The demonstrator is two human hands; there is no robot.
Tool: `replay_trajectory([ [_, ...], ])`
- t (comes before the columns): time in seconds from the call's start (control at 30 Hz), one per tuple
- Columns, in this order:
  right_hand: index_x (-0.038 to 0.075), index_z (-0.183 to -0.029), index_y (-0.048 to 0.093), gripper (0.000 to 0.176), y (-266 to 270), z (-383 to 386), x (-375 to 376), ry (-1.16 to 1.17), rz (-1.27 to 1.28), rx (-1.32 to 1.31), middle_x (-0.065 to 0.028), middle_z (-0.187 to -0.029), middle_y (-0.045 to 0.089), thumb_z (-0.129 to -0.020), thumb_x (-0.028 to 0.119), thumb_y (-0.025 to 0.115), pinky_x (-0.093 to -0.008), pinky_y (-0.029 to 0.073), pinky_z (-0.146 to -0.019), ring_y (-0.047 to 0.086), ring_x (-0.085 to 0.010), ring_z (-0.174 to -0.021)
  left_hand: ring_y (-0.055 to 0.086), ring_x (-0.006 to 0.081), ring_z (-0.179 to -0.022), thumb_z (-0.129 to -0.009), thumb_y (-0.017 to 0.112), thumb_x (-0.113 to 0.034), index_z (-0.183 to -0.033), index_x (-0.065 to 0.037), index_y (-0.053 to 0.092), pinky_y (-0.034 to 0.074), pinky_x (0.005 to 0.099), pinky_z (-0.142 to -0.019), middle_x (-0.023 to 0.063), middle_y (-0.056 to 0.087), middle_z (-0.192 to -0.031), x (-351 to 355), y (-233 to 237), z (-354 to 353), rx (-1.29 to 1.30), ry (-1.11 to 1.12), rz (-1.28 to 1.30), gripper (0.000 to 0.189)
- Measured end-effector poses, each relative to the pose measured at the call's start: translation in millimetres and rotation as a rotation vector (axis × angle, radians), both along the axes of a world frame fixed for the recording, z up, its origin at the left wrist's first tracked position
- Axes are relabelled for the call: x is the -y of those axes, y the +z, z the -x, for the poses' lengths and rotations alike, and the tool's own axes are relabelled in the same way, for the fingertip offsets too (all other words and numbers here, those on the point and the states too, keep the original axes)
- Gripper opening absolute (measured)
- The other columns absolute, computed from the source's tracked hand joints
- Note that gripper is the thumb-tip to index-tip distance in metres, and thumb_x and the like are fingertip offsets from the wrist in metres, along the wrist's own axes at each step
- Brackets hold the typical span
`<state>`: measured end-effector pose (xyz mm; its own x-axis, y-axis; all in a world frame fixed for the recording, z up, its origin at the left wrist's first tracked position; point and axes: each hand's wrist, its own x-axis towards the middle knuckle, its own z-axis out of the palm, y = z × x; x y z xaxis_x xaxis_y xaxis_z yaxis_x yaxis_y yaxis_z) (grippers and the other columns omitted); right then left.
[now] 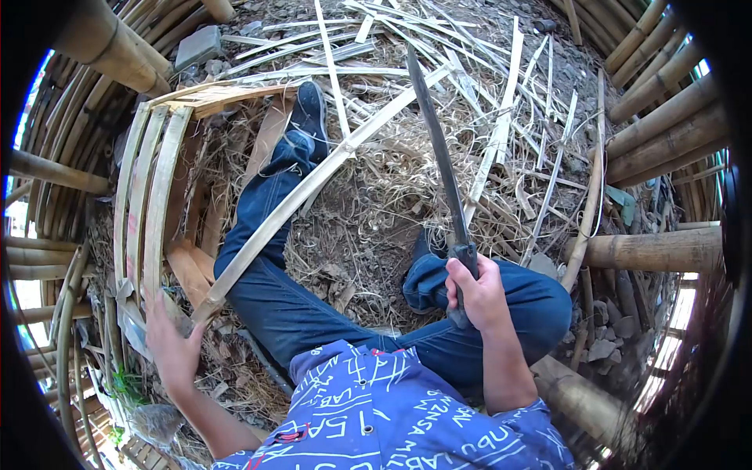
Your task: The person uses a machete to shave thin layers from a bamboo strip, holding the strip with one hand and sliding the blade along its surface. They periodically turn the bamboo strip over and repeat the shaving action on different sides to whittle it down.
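In the head view my right hand (479,294) is wrapped round the dark handle of a long machete (440,149), its blade pointing up and away. My left hand (172,345) is at the lower left, fingers stretched out beside the near end of a split bamboo strip (290,205). That strip runs diagonally over my leg to the upper middle. Just beyond my left fingertips stands a slatted wooden crate (160,176); whether the fingers touch it I cannot tell.
Thin bamboo strips (501,129) and curly shavings (392,168) cover the ground ahead. Bamboo poles (650,249) form walls on both sides. A grey block (197,47) lies at the upper left, and stones (603,348) lie at the right.
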<state>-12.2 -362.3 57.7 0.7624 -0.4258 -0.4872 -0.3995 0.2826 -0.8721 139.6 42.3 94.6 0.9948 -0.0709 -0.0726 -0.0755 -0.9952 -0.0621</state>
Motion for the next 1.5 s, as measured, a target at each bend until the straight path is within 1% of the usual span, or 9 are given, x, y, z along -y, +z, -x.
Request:
replay_trajectory([
  [0.1, 0.002, -0.090, 0.055, 0.026, -4.2, -2.2, 0.0, -0.086, -0.030, 0.037, -0.0029, -0.061, 0.054, -0.094, 0.027, 0.063, -0.0232, 0.041, -0.043, 0.050, -0.0090, -0.046, 0.047, 0.0360, -0.124, -0.070, 0.079, -0.023, -0.138, -0.001, 0.041, 0.033, 0.0448, -0.107, 0.0202, 0.053, -0.128, 98.3, -7.0, -20.5, -0.048, -0.282, 0.437, 0.082],
  [0.27, 0.005, -0.085, 0.056, 0.022, 7.0, 4.3, 9.2, -0.180, -0.080, 0.134, -0.0002, -0.061, 0.055, -0.094, 0.022, 0.064, -0.0226, 0.041, -0.044, 0.051, -0.0069, -0.049, 0.050, 0.0323, -0.122, -0.071, 0.079, -0.032, -0.141, -0.003, 0.036, 0.038, 0.0464, -0.103, 0.0196, 0.053, -0.129, 194.5, -131.4, -78.5, 0.060, -0.356, 0.158, 0.087],
  [0.47, 0.003, -0.092, 0.055, 0.017, 25.0, 23.2, 29.9, -0.337, -0.121, 0.192, -0.0031, -0.061, 0.053, -0.093, 0.018, 0.063, -0.0249, 0.042, -0.045, 0.050, -0.0105, -0.047, 0.070, 0.0310, -0.088, -0.074, 0.076, -0.031, -0.106, -0.004, 0.062, 0.056, 0.0444, -0.076, 0.0157, 0.070, -0.093, 206.0, -188.7, -113.5, -0.225, -0.232, 0.056, 0.044],
  [0.53, 0.002, -0.094, 0.055, 0.016, 31.7, 28.1, 37.9, -0.390, -0.093, 0.209, -0.0030, -0.062, 0.052, -0.092, 0.016, 0.063, -0.0249, 0.041, -0.045, 0.049, -0.0105, -0.047, 0.071, 0.0310, -0.075, -0.074, 0.075, -0.028, -0.088, -0.005, 0.064, 0.057, 0.0419, -0.068, 0.0137, 0.070, -0.077, 209.4, -162.9, -101.7, -0.055, -0.371, 0.070, 0.029],
  [0.73, 0.001, -0.097, 0.055, 0.016, 55.0, 33.8, 66.3, -0.433, 0.045, 0.266, -0.0026, -0.061, 0.050, -0.092, 0.013, 0.063, -0.0253, 0.040, -0.044, 0.048, -0.0109, -0.045, 0.069, 0.0283, -0.072, -0.075, 0.071, -0.021, -0.085, -0.008, 0.059, 0.054, 0.0397, -0.065, 0.0122, 0.068, -0.075, 235.2, -14.5, -76.8, 0.085, -0.594, -0.013, 0.020],
  [0.87, 0.001, -0.096, 0.057, 0.019, 64.8, 30.3, 93.5, -0.394, 0.241, 0.228, -0.0010, -0.063, 0.052, -0.090, 0.015, 0.068, -0.0238, 0.042, -0.045, 0.050, -0.0094, -0.049, 0.068, 0.0222, -0.067, -0.072, 0.071, -0.014, -0.076, -0.010, 0.056, 0.053, 0.0337, -0.060, 0.0070, 0.066, -0.068, 238.8, 23.6, -94.9, 0.347, -0.838, -0.010, 0.016],
  [1.3, -0.003, -0.089, 0.059, 0.021, 126.9, 33.3, 130.5, -0.258, 1.085, 0.102, -0.0006, -0.078, 0.056, -0.084, 0.014, 0.072, -0.0249, 0.041, -0.062, 0.048, -0.0089, -0.066, 0.061, 0.0287, -0.057, -0.063, 0.064, -0.013, -0.070, -0.007, 0.052, 0.050, 0.0402, -0.053, 0.0091, 0.058, -0.060, 278.9, 0.5, -148.0, 0.507, -1.248, 0.607, 0.015],
  [1.37, -0.004, -0.089, 0.058, 0.021, 134.2, 42.7, 141.2, -0.156, 1.289, 0.089, -0.0054, -0.092, 0.056, -0.082, 0.011, 0.071, -0.0274, 0.043, -0.069, 0.051, -0.0127, -0.077, 0.062, 0.0275, -0.063, -0.063, 0.066, -0.012, -0.071, -0.008, 0.053, 0.053, 0.0387, -0.061, 0.0087, 0.061, -0.066, 298.6, 1.3, -167.4, 0.464, -1.336, 0.563, 0.016],
  [1.5, -0.005, -0.095, 0.059, 0.027, 136.2, 43.3, 146.0, 0.017, 1.164, -0.024, -0.0092, -0.103, 0.055, -0.078, 0.009, 0.074, -0.0279, 0.044, -0.078, 0.054, -0.0168, -0.086, 0.059, 0.0240, -0.088, -0.064, 0.074, -0.009, -0.074, -0.009, 0.057, 0.046, 0.0373, -0.095, 0.0050, 0.065, -0.079, 330.7, 2.8, -204.8, 0.484, -1.293, 0.475, 0.020],
])
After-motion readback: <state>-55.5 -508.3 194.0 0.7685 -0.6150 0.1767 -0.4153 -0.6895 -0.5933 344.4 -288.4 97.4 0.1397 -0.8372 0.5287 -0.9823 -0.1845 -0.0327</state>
